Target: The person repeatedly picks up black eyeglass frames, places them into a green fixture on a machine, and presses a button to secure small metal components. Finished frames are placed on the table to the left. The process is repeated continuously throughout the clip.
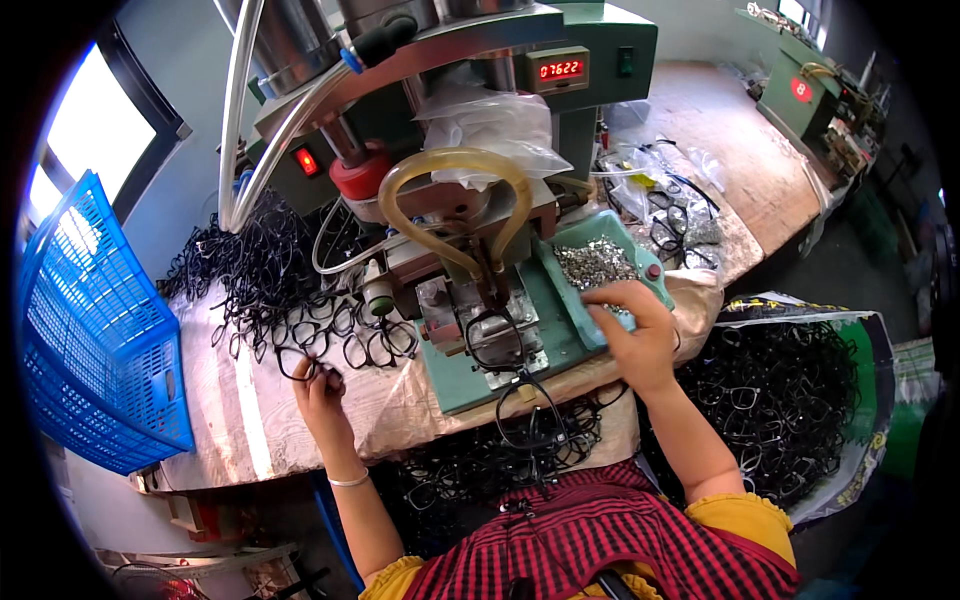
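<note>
Apparent step: parts pickup. The right hand (pixel 640 338) is at the pale green plastic tray (pixel 572 305) of small silver metal parts (pixel 597 265), right of centre—fingers bent, grip cannot be told. The left hand (pixel 322 402), left of centre, pinches a black-rimmed eyeglass frame (pixel 331 378). A second black eyeglass frame (pixel 522 378) sits centrally at the green-and-steel press (pixel 450 55)—the next move likely calls for precise part placement.

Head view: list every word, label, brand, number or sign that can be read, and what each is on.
Red digital display on the green press: a readable row of lit digits, not copied here.
Round red sign on the distant green machine: one pale numeral, not copied here.
Lit red switch: any marking is too blurred to read.
</note>
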A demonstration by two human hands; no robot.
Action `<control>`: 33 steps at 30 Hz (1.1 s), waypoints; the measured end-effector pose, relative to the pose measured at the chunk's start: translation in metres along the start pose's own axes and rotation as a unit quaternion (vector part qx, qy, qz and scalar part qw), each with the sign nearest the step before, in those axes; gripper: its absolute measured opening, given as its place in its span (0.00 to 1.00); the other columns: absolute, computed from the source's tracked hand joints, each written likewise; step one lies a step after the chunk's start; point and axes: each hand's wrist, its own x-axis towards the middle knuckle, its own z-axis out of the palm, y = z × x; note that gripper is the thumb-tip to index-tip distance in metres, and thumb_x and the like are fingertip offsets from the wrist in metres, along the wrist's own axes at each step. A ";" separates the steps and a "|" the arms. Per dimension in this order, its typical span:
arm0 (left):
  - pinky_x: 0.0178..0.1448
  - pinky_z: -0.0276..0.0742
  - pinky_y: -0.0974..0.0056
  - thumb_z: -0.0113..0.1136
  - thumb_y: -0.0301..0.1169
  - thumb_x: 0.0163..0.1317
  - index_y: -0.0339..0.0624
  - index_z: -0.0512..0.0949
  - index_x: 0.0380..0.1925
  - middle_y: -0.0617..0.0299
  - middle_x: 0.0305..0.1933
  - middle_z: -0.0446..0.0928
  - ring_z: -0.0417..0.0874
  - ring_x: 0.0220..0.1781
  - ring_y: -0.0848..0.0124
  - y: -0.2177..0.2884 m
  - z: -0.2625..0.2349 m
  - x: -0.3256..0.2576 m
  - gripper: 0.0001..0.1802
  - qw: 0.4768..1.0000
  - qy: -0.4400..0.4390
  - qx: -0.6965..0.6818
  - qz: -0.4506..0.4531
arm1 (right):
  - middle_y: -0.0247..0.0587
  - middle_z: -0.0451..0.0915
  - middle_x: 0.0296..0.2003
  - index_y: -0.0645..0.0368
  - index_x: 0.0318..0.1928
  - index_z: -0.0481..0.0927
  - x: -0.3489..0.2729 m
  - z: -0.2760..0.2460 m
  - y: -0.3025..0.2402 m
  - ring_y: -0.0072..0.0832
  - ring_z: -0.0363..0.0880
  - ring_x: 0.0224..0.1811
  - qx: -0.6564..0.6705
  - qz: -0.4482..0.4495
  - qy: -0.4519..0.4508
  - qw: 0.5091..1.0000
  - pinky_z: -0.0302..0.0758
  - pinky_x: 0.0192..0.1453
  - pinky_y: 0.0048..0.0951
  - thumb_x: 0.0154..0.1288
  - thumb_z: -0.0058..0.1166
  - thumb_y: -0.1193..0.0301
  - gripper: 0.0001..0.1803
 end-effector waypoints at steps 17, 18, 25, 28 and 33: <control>0.49 0.85 0.58 0.54 0.18 0.69 0.30 0.76 0.43 0.45 0.48 0.81 0.84 0.42 0.61 0.106 0.167 -0.055 0.05 0.876 -0.242 0.084 0.409 | 0.39 0.84 0.41 0.66 0.62 0.69 0.027 0.076 -0.040 0.21 0.79 0.48 0.322 0.118 -0.043 0.938 0.72 0.59 0.26 0.58 0.62 0.79 0.31; 0.49 0.85 0.58 0.56 0.16 0.66 0.28 0.76 0.42 0.44 0.46 0.82 0.84 0.42 0.59 0.102 0.174 -0.043 0.06 0.852 -0.221 0.128 0.456 | 0.40 0.84 0.43 0.66 0.63 0.68 0.028 0.076 -0.043 0.22 0.79 0.49 0.327 0.117 -0.044 0.937 0.71 0.60 0.27 0.58 0.62 0.79 0.31; 0.37 0.72 0.64 0.67 0.23 0.56 0.43 0.84 0.38 0.56 0.41 0.88 0.84 0.36 0.66 0.082 0.152 -0.072 0.09 0.767 -0.341 0.257 0.479 | 0.47 0.82 0.53 0.62 0.64 0.72 0.029 0.033 -0.050 0.30 0.80 0.58 0.202 0.080 -0.139 0.966 0.71 0.66 0.33 0.61 0.60 0.78 0.29; 0.46 0.77 0.58 0.71 0.28 0.49 0.49 0.87 0.41 0.65 0.43 0.87 0.81 0.37 0.65 0.067 0.167 -0.075 0.15 0.697 -0.407 0.278 0.521 | 0.45 0.83 0.52 0.59 0.60 0.76 0.039 0.015 0.030 0.31 0.80 0.57 0.029 0.042 0.067 0.996 0.73 0.64 0.32 0.61 0.60 0.77 0.25; 0.52 0.77 0.54 0.71 0.29 0.47 0.50 0.87 0.42 0.66 0.47 0.86 0.79 0.37 0.63 0.058 0.161 -0.070 0.18 0.692 -0.442 0.286 0.494 | 0.42 0.84 0.45 0.57 0.52 0.82 0.008 -0.033 0.050 0.34 0.81 0.51 -0.108 0.153 0.015 0.982 0.74 0.59 0.35 0.56 0.65 0.75 0.20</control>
